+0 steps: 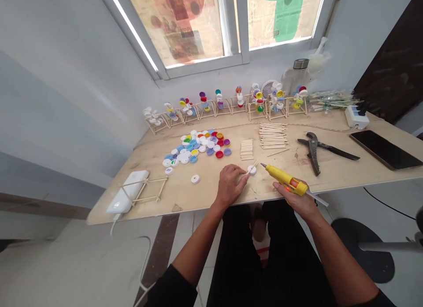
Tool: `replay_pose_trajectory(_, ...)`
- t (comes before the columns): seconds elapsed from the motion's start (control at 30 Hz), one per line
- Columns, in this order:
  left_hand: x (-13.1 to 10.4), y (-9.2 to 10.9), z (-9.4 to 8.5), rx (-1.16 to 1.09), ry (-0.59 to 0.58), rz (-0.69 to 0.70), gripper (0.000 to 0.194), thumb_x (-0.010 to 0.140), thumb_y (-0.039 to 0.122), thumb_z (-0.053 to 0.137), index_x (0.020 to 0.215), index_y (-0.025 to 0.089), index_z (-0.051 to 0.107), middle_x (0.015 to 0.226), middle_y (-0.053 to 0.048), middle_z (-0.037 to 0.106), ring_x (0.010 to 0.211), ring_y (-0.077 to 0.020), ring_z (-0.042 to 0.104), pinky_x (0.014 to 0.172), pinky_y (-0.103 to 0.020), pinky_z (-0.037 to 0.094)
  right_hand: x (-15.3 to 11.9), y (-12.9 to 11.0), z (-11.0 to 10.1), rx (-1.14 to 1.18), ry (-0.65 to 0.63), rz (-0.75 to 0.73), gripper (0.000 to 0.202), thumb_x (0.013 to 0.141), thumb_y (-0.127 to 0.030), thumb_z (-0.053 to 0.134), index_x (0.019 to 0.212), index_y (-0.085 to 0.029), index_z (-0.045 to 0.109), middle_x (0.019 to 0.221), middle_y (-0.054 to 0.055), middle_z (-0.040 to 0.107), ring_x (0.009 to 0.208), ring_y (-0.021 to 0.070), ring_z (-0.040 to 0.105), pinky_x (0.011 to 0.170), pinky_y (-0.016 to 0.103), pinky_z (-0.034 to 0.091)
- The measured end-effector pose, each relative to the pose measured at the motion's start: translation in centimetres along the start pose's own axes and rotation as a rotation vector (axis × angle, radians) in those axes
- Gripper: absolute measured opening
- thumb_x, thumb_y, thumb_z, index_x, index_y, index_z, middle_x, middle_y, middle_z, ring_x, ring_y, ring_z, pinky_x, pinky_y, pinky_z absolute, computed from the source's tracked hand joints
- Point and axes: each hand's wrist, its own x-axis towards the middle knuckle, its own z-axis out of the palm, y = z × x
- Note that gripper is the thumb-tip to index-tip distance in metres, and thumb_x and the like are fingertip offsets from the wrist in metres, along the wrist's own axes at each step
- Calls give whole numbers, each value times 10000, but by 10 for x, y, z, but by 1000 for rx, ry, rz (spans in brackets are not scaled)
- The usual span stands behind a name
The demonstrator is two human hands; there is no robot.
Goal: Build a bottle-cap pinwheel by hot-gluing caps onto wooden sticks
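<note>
Near left: stick frame. Left of centre, farther: loose bottle caps. Near centre: left hand, pinching wooden stick over white cap. Near right: yellow glue gun, right hand wrapped around it.

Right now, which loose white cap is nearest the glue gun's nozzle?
The white cap between the left hand and the yellow glue gun, with a wooden stick crossing it in view; the single cap and the cap pile lie farther left.
</note>
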Motion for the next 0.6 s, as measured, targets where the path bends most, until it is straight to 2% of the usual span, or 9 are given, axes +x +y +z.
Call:
replay_pose_trajectory(0.13,-2,5,-2,-74,-55,64,153,834,284,556,900,218,677,903,-57,652,934,-205,569,881,-393,434,-3,-6,-2,-39,15,27,307,678,-487,659,671,-187,590,611,3,602,591,156,563,546,249,455)
replay_pose_trajectory(0.23,-2,5,-3,-129,-71,50,154,840,268,545,911,225,674,898,-50,657,927,-199,571,863,-382,448,-5,-12,-5,-44,7,68,311,670,-487,659,671,-181,600,605,2,599,580,153,556,535,246,450)
replay_pose_trajectory(0.47,0,1,-3,-89,26,-194,79,779,162,550,760,208,612,795,-26,656,836,-186,591,787,-351,471,-6,-20,-8,-42,-16,23,276,696,-466,641,690,-190,632,629,22,623,611,183,584,531,253,458)
replay_pose_trajectory(0.6,1,1,-4,-31,64,-279,74,732,159,595,697,213,557,740,-5,642,772,-179,594,746,-345,472,-5,-21,-7,3,-26,5,267,682,-464,643,664,-198,628,593,16,607,587,187,578,518,263,461)
